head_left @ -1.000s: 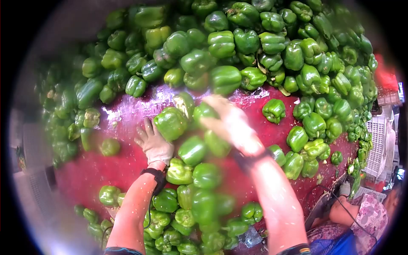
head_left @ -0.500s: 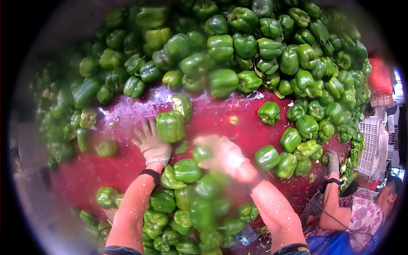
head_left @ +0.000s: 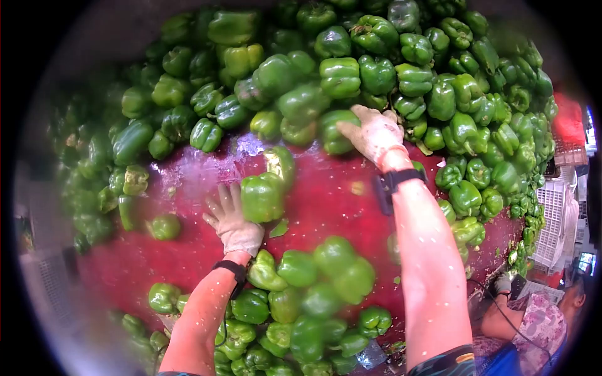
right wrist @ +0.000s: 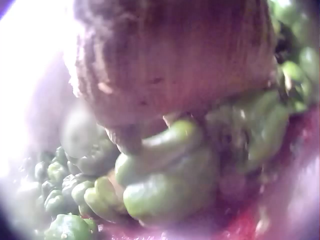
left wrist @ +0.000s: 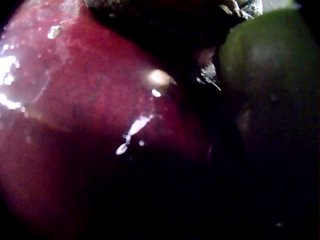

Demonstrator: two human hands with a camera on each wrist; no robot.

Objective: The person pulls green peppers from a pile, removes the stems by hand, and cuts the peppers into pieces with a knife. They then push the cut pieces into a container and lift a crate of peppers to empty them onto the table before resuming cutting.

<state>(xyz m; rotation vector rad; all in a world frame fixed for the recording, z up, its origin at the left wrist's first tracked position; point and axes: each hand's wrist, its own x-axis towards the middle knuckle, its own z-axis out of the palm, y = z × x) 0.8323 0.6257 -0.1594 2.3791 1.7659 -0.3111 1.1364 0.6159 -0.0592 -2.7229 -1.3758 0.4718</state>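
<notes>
My gloved left hand (head_left: 233, 220) rests flat on the red surface (head_left: 200, 257) with its fingers spread. Beside its fingers a green bell pepper (head_left: 262, 197) stands in front of a pale, damaged pepper (head_left: 279, 164). Reaching to the near edge of the big pile, my gloved right hand (head_left: 378, 135) grips a green bell pepper (right wrist: 170, 175), largely hidden under the glove in the head view. Its thumb side lies against another pepper (head_left: 337, 133). The left wrist view is dark, with red surface and a green pepper (left wrist: 275, 75) at the right.
A large pile of green bell peppers (head_left: 340, 78) spans the far side. Closer to me lies a smaller heap (head_left: 298, 268), partly blurred. A scrap of green pepper (head_left: 279, 228) lies between. At the right another person's gloved hand (head_left: 503, 283) works near white crates (head_left: 549, 216).
My right hand has left the pepper it held over the near heap and reached out to the far pile. Blurred peppers now lie further right in that heap. The left hand stays flat.
</notes>
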